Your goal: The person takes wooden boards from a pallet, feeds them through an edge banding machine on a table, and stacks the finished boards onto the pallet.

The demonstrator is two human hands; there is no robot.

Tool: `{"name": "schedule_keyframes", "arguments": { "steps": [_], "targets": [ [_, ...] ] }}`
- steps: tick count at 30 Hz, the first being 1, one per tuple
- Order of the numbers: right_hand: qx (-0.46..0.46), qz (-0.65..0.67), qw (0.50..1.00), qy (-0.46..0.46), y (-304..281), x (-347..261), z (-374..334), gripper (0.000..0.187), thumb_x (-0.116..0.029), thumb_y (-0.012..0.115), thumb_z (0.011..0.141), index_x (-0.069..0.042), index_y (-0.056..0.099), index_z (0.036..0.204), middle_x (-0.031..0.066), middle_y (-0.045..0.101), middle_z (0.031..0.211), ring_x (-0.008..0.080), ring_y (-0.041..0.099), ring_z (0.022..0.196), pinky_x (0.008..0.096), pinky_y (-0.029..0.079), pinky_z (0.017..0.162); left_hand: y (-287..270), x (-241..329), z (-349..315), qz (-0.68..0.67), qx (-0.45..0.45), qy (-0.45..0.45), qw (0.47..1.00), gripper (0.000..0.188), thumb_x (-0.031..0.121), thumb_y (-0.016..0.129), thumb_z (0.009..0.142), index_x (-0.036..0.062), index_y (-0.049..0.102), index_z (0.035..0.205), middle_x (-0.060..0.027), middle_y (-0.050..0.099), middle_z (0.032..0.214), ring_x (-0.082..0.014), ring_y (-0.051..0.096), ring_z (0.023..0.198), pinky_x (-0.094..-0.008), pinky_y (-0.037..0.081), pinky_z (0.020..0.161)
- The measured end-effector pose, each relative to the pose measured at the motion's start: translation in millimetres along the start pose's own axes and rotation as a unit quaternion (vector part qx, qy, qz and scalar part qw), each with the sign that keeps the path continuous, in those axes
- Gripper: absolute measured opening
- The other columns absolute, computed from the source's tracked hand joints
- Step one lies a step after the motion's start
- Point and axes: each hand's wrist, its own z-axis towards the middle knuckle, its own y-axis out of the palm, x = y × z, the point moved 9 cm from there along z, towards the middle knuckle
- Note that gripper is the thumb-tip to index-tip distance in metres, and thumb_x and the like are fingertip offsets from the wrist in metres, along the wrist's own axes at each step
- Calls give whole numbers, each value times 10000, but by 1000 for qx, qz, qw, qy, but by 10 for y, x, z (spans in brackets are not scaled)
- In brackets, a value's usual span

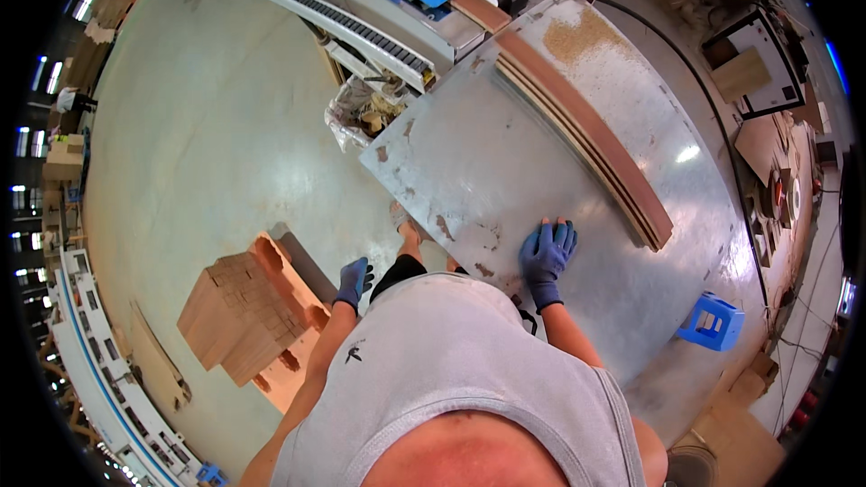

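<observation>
Right hand [546, 252] flat on metal table [505, 162]; palm hidden.

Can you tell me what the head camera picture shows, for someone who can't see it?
A person in a grey sleeveless shirt presses a blue-gloved right hand flat on a big metal table holding long wooden strips. The gloved left hand hangs empty above stacked wooden blocks on the floor.

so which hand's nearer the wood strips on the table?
Right. The right hand lies flat on the table, just short of the strips. The left hand hangs off the table's edge, farther away.
</observation>
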Motion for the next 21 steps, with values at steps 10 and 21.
{"name": "schedule_keyframes", "arguments": {
  "steps": [10,21],
  "targets": [
    [-14,9,1000,22,7,40,-31,348,-140,622,795,-19,666,1118,259,550,1257,467,486,1206,575,351,1063,32,65,-59,-4,8,17,1000,415,339,614,912,101,612,1252,-64,680,1022,-222,636,793,-393,519,672],
    [-8,21,999,25,4,33,-34,350,-151,626,789,-29,666,1114,260,544,1265,470,481,1216,576,346,1072,8,54,-3,-11,5,20,1000,435,342,620,912,81,600,1258,-80,674,1040,-234,636,805,-402,522,684]
  ]
}}
